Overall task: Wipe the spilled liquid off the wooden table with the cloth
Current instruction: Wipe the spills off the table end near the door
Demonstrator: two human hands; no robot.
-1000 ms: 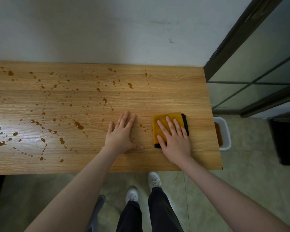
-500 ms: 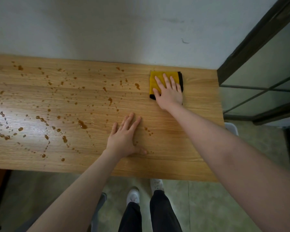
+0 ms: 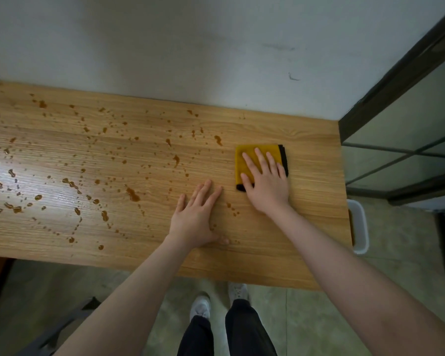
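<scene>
The right hand (image 3: 266,182) lies flat and open on a folded yellow cloth (image 3: 252,155), palm down, fingers (image 3: 261,156) spread and stretched toward the far edge of the wooden desk (image 3: 306,227). It grips nothing; it only presses the cloth against the wood. The cloth sits near the desk's right end, about midway between the near and far edges, and a black trim (image 3: 283,158) shows along its right side and at its near-left corner. The hand covers the near half of the cloth, while the far-left part stays uncovered.

The left hand (image 3: 195,214) rests flat on bare wood just to the near-left of the cloth, palm down, fingers apart, thumb out toward the near edge. It holds nothing and does not touch the cloth.

Brown spilled liquid (image 3: 132,194) dots the desk in drops and small puddles from the left end across to the middle, with the thickest scatter toward the left. A few small drops (image 3: 231,208) lie between the two hands, and one larger drop (image 3: 218,140) sits just to the far-left of the cloth. The strip of desk to the right of the cloth looks dry.

Beyond the right end of the desk, a white tub (image 3: 359,227) with brown liquid inside stands on the floor.
</scene>
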